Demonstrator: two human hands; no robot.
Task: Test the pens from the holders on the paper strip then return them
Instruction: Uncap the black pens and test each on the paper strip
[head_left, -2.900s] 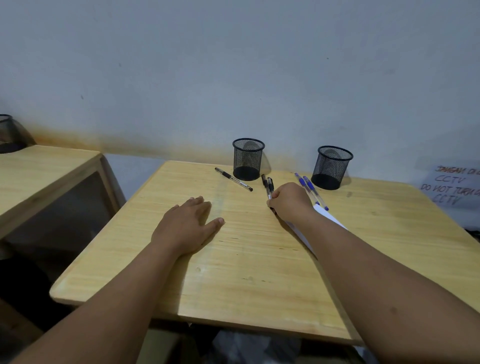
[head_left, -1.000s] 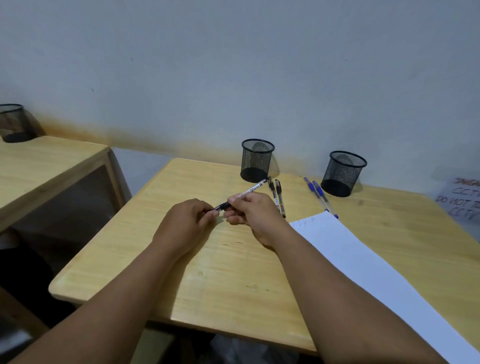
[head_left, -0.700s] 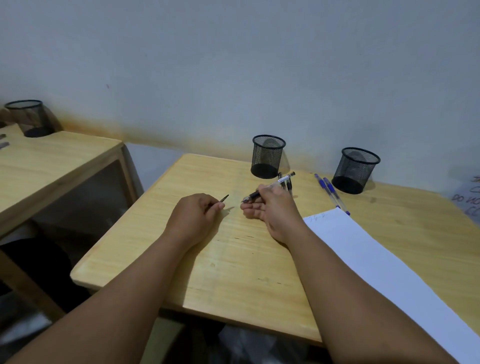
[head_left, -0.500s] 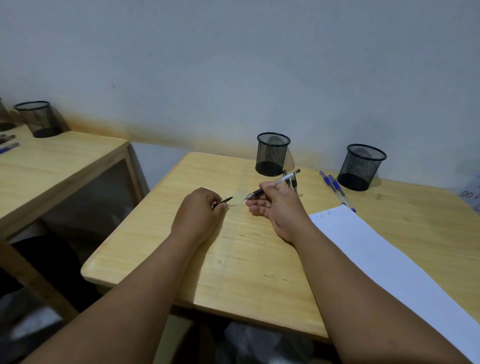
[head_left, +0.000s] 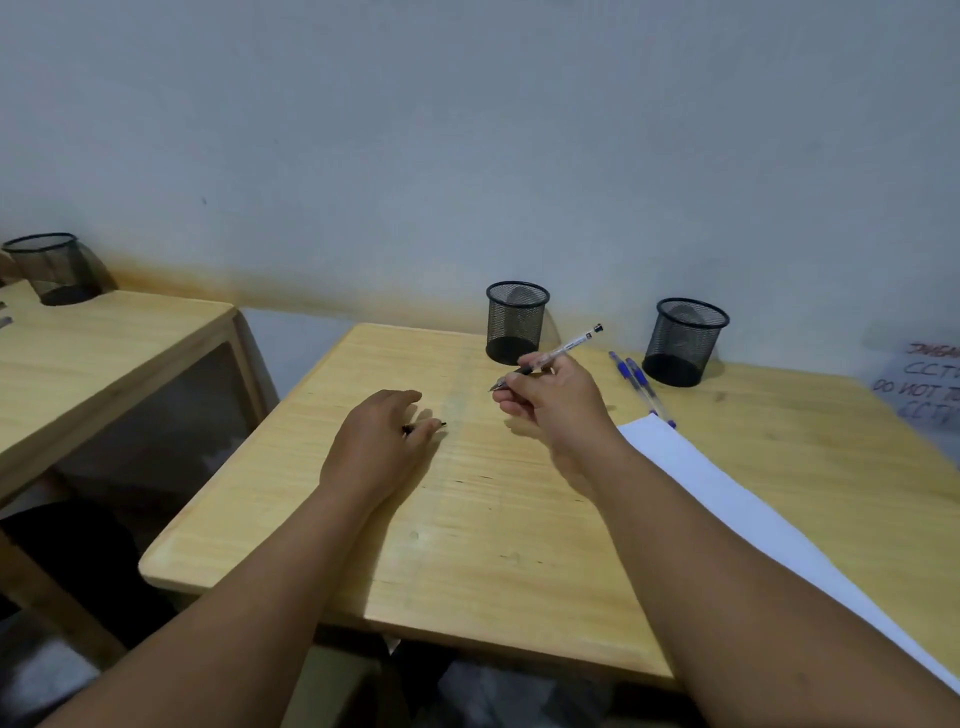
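So the right hand (head_left: 553, 400) is pinching an uncapped pen (head_left: 550, 356), nib pointing down-left toward the table (head_left: 467, 519), back end angled up toward the wall. The left hand (head_left: 376, 447) rests on the wood, fingers curled around the black cap (head_left: 434, 426), which pokes out just past the fingertips. What matters for the next move, I'd say: the paper (head_left: 727, 514) lies to the right of the pen hand, just beside the wrist, running as a long strip from near the blue pens (head_left: 641, 384) back toward the near right corner. So the nib needs to swing right and down onto the strip's far end, and the right hand is clearly the nearer one. Plenty of bare wood around. Both holders (head_left: 517, 322) look empty and stand well back by the wall. The blue pens touching the paper's far corner could get nudged.
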